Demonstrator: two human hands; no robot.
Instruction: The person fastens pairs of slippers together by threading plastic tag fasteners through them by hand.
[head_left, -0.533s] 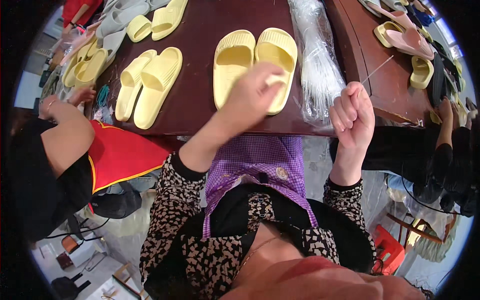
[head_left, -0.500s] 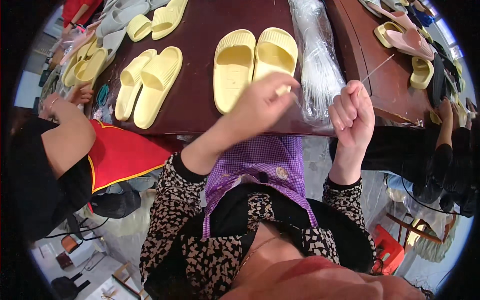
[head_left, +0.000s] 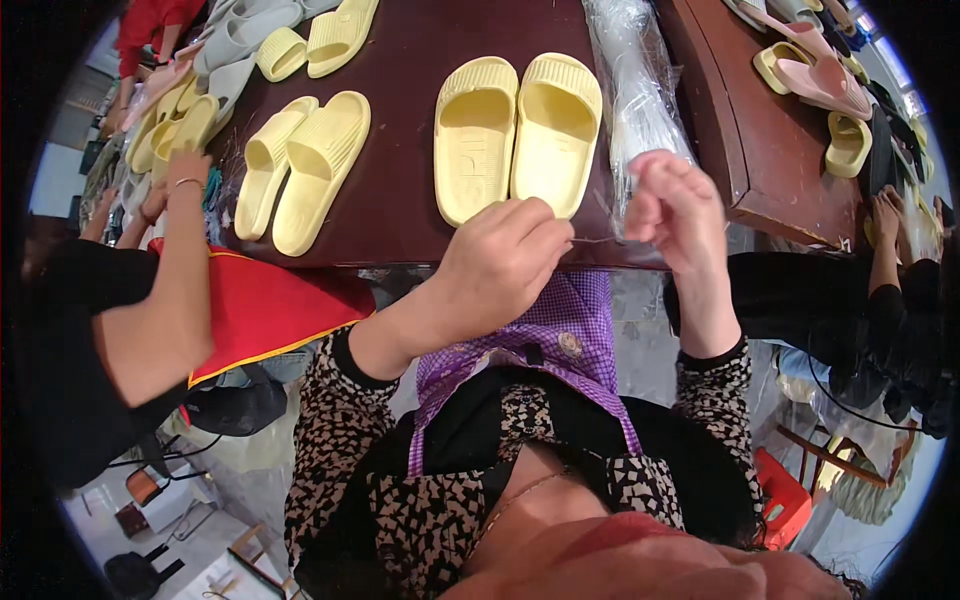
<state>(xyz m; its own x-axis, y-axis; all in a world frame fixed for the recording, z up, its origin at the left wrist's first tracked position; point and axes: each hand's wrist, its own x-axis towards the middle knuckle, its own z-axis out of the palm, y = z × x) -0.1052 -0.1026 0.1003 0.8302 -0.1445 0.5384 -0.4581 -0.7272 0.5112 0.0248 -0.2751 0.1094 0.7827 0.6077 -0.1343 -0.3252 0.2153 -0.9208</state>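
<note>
Just in front of a pair of yellow slide sandals (head_left: 478, 140), my left hand (head_left: 508, 258) is closed in a pinch on a thin plastic tie (head_left: 594, 240). The tie sticks out from its fingertips toward my right hand (head_left: 680, 205). That hand is raised near the table edge with its fingers curled and smeared by motion; whether it grips the tie's other end I cannot tell. Behind it lies a bundle of thin, clear plastic ties (head_left: 645, 120) in a clear bag. The sandals lie side by side, toes toward me, touched by neither hand.
A second yellow pair (head_left: 310, 180) lies to the left on the dark red table (head_left: 405, 130), with more yellow and grey sandals beyond. Co-workers' arms (head_left: 165, 260) reach in at the left. A brown table (head_left: 775, 140) with pink, yellow and black sandals adjoins at right.
My left hand has come down and closed on the tie. My right hand has shifted slightly left and down; the tie that pointed up from it now stretches between the hands.
</note>
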